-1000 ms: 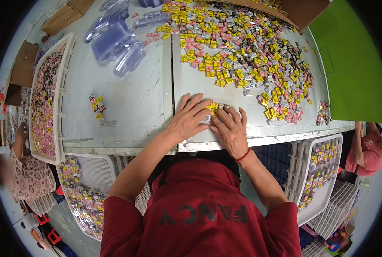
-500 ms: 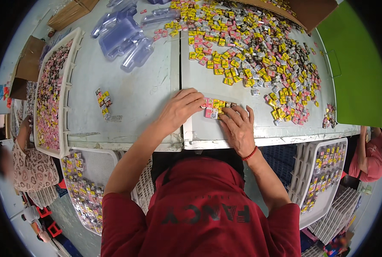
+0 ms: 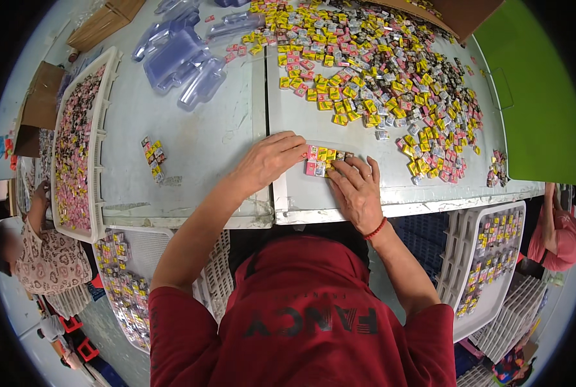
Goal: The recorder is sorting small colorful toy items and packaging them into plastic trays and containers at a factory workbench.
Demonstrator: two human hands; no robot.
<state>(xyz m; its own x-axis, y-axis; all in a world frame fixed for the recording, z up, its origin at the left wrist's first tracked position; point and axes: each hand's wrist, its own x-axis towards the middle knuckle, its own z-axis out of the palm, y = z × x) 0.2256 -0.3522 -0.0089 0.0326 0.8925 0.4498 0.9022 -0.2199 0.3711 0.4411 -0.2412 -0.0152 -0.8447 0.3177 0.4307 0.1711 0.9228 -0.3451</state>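
Note:
Between my hands, near the front edge of the table, lies a clear plastic tray (image 3: pixel 338 146) with small wrapped pieces (image 3: pixel 320 155) in pink, yellow and dark colours set in rows. The fingers of my left hand (image 3: pixel 268 161) are closed on the tray's left end. My right hand (image 3: pixel 357 190) rests over its right part, fingers bent and pressed down on the pieces, hiding some of them. What lies under those fingertips cannot be made out. A short double row of similar pieces (image 3: pixel 153 158) stands on the table to the left.
A large heap of loose pieces (image 3: pixel 378 77) spreads over the far right, beside a cardboard box (image 3: pixel 465 16). Clear empty trays (image 3: pixel 181 61) are stacked far left. A white crate (image 3: pixel 99 151) of pieces borders the left side. Filled crates (image 3: pixel 491 271) stand below the table; people sit at both sides.
The view has shifted slightly. Both hands keep their places at the tray, with only small shifts of the right fingers over the pieces.

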